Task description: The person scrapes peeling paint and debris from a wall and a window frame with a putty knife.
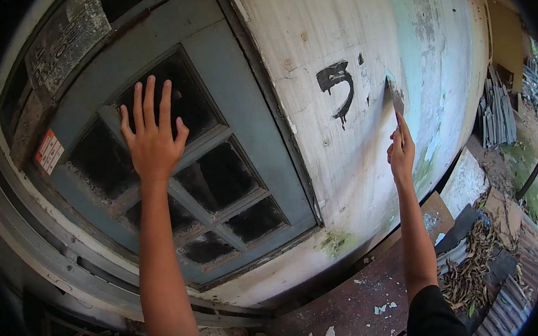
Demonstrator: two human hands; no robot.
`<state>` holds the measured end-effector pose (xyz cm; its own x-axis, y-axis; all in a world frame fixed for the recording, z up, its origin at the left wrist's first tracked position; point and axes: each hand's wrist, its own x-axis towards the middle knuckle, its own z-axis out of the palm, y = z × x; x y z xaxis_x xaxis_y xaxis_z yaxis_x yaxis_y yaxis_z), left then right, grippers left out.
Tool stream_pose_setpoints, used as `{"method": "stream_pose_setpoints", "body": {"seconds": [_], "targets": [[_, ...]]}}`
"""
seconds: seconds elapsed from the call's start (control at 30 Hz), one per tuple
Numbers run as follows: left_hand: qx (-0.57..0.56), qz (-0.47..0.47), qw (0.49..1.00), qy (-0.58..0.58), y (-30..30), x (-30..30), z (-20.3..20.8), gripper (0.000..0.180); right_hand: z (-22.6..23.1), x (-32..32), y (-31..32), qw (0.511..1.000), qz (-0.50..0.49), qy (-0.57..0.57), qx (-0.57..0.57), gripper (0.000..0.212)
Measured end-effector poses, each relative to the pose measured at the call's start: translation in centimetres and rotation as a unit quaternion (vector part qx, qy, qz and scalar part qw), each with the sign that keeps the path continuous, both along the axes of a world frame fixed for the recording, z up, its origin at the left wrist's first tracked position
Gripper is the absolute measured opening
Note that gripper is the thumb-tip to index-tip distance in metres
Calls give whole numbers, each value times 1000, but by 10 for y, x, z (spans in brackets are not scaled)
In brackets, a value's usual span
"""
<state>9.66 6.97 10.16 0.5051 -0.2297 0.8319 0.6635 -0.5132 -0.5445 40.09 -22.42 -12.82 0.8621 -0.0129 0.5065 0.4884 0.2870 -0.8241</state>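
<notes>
My left hand (153, 142) lies with fingers spread over a glass pane of the grey-blue paneled door (207, 38). It holds nothing. In my right hand (402, 152) is a putty knife (396, 100), gripped by its handle with the blade pointing up. The blade's tip meets the off-white wall (357, 174) by a small chipped turquoise spot. Paint on this wall is worn and peeling, with a pale turquoise band to the right of the blade. A black painted mark (338, 88) stands between the door frame and the knife.
A brown board (347, 306) scattered with paint flakes lies below the wall. To its right are dry leaves (470, 272) and corrugated sheets (506, 310). Grey slats (496, 111) lean at the far right. An orange-and-white sticker (49, 151) sits at the door's left edge.
</notes>
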Motion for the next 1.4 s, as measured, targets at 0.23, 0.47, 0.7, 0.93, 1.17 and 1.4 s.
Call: {"method": "stream_pose_setpoints", "body": {"seconds": [0.23, 0.47, 0.7, 0.93, 1.17, 1.4], "targets": [[1, -6, 1000, -2, 0, 1, 0, 68, 59, 43, 0, 999, -35, -27, 29, 44], [-1, -6, 1000, -3, 1, 0, 0, 68, 74, 75, -33, 990, -63, -2, 129, 40], [2, 6, 1000, -2, 0, 0, 0, 69, -5, 68, -51, 989, -135, -48, -42, 44], [-8, 1, 1000, 0, -3, 1, -1, 67, -42, 92, -52, 990, -56, -71, -104, 44], [10, 0, 1000, -5, 1, 0, -1, 67, 14, 112, -50, 985, -38, -128, -109, 44], [5, 12, 1000, 0, -1, 0, 1, 67, 88, 110, -32, 978, -60, -182, -81, 43]]}}
